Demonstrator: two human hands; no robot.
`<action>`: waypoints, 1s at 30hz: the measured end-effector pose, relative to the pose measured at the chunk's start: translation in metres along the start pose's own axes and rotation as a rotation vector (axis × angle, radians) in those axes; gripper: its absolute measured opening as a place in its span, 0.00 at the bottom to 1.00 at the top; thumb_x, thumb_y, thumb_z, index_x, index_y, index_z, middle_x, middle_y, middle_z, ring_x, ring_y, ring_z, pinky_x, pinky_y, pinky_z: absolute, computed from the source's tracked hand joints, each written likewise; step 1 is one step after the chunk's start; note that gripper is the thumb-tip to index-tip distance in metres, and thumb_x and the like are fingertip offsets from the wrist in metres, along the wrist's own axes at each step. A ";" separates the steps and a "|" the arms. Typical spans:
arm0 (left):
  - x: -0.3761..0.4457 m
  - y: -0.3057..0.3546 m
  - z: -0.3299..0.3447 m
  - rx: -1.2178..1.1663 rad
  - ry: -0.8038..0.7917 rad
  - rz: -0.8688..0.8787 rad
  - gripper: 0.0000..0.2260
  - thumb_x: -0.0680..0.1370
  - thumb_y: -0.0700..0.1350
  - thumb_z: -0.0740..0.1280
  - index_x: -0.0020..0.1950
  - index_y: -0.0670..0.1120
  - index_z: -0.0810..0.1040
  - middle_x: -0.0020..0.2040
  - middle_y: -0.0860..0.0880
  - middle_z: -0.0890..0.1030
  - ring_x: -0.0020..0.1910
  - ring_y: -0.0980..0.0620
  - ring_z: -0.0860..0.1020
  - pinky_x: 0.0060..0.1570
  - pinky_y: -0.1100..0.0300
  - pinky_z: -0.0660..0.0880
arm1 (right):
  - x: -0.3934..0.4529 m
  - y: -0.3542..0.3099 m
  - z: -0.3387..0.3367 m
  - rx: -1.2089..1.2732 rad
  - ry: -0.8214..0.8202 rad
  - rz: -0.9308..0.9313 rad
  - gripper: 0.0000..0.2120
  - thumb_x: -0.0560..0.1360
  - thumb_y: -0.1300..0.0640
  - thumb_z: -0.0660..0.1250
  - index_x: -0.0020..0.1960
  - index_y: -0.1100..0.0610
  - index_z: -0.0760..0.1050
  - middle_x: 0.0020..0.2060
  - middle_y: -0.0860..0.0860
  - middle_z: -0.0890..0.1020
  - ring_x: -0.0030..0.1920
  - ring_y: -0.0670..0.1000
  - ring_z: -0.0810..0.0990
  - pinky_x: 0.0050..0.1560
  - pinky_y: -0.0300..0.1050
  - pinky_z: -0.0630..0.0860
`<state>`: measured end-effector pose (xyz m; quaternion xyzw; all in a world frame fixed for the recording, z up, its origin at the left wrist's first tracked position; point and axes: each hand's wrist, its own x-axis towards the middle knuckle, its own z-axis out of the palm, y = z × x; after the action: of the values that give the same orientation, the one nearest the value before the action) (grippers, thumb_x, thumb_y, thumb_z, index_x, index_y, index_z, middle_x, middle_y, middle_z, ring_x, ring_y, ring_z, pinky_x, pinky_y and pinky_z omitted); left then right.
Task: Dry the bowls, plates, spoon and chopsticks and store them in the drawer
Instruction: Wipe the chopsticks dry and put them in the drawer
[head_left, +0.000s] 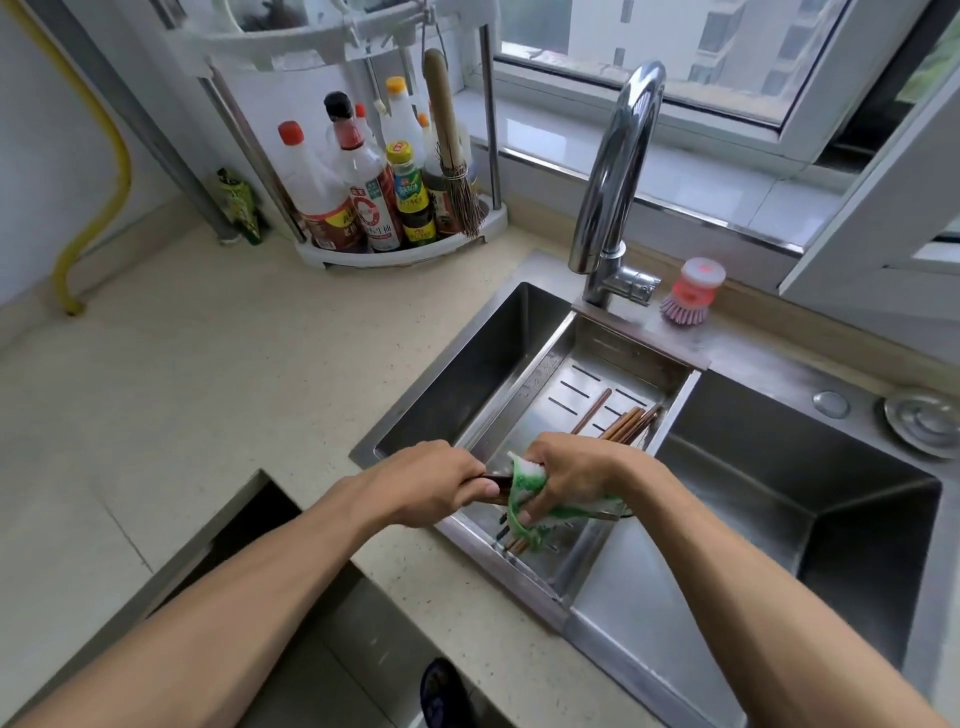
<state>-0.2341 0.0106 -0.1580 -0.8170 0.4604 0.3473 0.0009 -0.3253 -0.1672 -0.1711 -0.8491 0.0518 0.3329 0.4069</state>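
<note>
My left hand (436, 480) pinches chopsticks (496, 486) over the drain tray (524, 387) near edge; right hand (566, 475) curls the cloth (524, 488) around them. I'd squeeze, pull through lengthwise. More chopsticks (621, 423) lie at tray's far end.

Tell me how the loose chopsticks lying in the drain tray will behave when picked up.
The loose chopsticks look like thin, stiff wood, so probably light and rigid. The drain tray shows droplets, so they may be wet and slippery. They lie as a loose bundle, so some could roll apart or slip out.
</note>
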 end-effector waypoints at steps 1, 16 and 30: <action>-0.001 0.000 0.003 0.011 0.022 -0.001 0.16 0.84 0.58 0.56 0.43 0.51 0.74 0.36 0.53 0.75 0.33 0.54 0.71 0.33 0.58 0.66 | 0.002 0.000 -0.001 -0.025 0.004 -0.001 0.07 0.71 0.52 0.77 0.47 0.47 0.80 0.46 0.45 0.84 0.45 0.46 0.82 0.52 0.44 0.78; -0.027 -0.063 -0.001 -0.293 0.146 -0.236 0.18 0.84 0.55 0.57 0.38 0.51 0.74 0.33 0.53 0.73 0.31 0.55 0.70 0.36 0.60 0.67 | -0.012 0.056 -0.030 0.115 0.607 0.242 0.25 0.70 0.57 0.78 0.58 0.50 0.66 0.47 0.54 0.81 0.44 0.53 0.81 0.47 0.53 0.80; 0.001 0.003 0.028 -0.746 0.477 -0.370 0.17 0.85 0.51 0.55 0.42 0.43 0.74 0.32 0.48 0.75 0.30 0.50 0.75 0.34 0.55 0.71 | 0.022 -0.014 0.078 2.023 0.336 -0.221 0.24 0.80 0.51 0.58 0.72 0.61 0.70 0.66 0.63 0.77 0.68 0.61 0.74 0.69 0.61 0.68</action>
<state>-0.2515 0.0171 -0.1786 -0.8868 0.1387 0.2854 -0.3361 -0.3441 -0.0967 -0.2101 -0.1450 0.2857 -0.0284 0.9469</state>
